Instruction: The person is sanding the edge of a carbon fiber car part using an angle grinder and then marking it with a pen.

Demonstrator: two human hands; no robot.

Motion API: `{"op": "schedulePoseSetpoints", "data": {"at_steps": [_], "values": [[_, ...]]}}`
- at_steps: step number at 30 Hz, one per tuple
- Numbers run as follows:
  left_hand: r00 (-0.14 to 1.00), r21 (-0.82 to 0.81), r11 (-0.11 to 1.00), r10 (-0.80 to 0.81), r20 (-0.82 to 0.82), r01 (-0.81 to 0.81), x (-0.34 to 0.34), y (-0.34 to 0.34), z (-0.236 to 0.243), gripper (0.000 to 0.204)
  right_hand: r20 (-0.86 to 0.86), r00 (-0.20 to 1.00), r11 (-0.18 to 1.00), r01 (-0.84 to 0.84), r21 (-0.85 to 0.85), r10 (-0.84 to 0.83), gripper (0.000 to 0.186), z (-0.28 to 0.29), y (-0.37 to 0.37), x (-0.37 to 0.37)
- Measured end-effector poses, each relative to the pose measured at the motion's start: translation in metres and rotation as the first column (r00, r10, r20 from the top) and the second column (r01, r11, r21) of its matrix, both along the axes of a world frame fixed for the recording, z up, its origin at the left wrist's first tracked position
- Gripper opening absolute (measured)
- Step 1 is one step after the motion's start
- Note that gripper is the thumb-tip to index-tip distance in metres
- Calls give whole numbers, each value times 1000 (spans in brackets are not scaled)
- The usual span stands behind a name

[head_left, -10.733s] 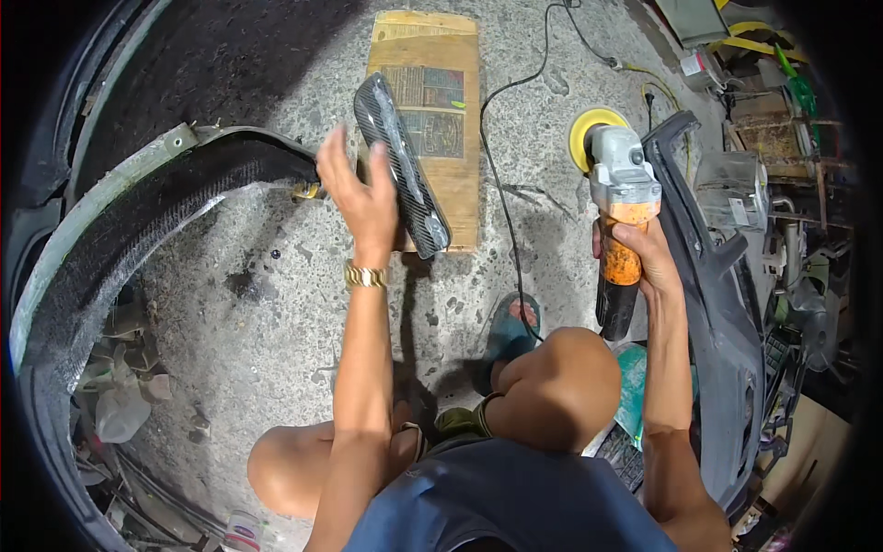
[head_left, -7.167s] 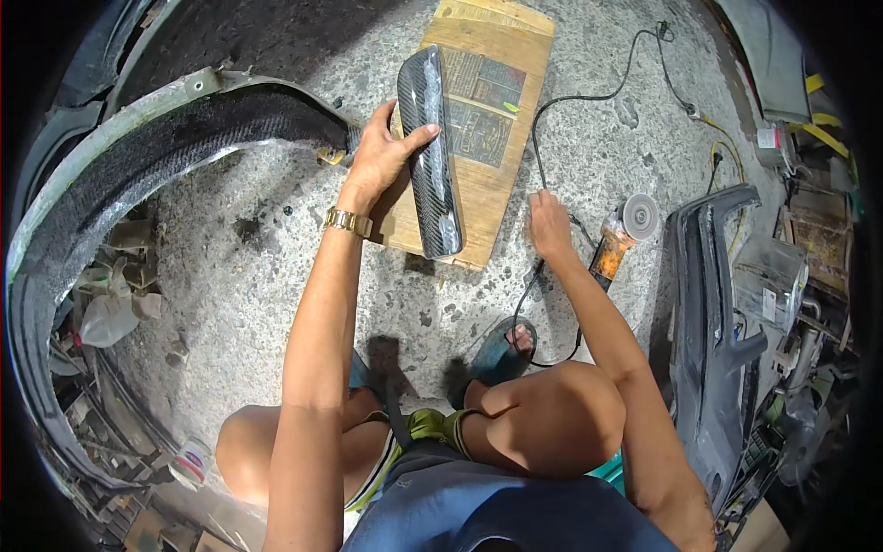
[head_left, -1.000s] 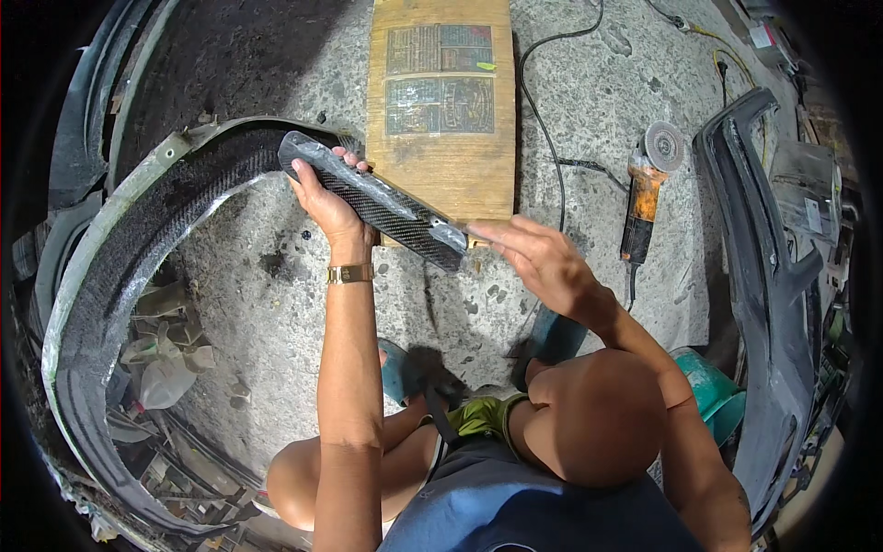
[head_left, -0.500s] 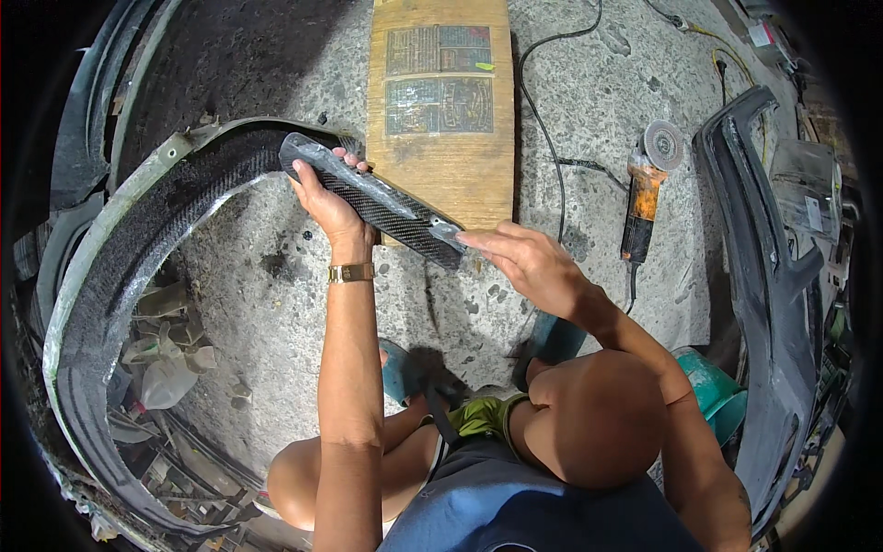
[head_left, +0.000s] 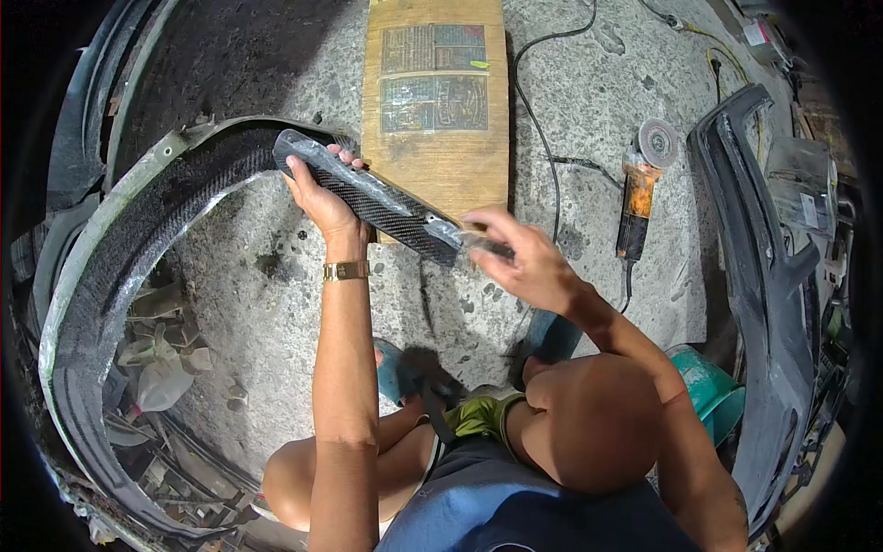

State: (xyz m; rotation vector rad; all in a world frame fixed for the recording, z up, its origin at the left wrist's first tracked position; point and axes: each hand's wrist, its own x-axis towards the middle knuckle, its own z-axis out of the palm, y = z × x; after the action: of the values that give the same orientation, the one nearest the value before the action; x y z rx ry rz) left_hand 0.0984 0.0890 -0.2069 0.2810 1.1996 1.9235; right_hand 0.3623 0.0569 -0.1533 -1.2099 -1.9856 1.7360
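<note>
My left hand (head_left: 324, 198) grips a long, narrow carbon-fibre piece (head_left: 377, 207) around its upper left end, thumb on the near side and fingertips on the far edge. The piece slants down to the right, black weave on its near face and dull grey along its top. At its lower right end is my right hand (head_left: 529, 262), fingers bent in a pinch and partly smeared by motion. Between thumb and fingers shows a small grey piece (head_left: 486, 243), too blurred to name. Beneath the carbon-fibre piece lies a wooden board (head_left: 437, 175) with printed sheets stuck to it.
On the concrete floor to the right rests an orange and black angle grinder (head_left: 636, 198) with its cord. A large curved panel (head_left: 69, 304) arcs around the left. A long black bumper-like part (head_left: 759, 248) stands at right, near a green bucket (head_left: 708, 391).
My right hand has lifted slightly and curled, its fingers drawn back from lying flat on the piece's lower end. The left hand keeps its hold. The whole view has shifted a little.
</note>
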Motion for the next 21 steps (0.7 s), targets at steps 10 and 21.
{"op": "schedulePoseSetpoints", "data": {"at_steps": [10, 21], "values": [[994, 62, 998, 14, -111, -7, 4, -6, 25, 35, 283, 912, 955, -288, -72, 296, 41, 19, 15, 22], [855, -50, 998, 13, -519, -45, 6, -5, -5, 48, 342, 923, 972, -217, 88, 175, 35, -86, -73, 81]]}}
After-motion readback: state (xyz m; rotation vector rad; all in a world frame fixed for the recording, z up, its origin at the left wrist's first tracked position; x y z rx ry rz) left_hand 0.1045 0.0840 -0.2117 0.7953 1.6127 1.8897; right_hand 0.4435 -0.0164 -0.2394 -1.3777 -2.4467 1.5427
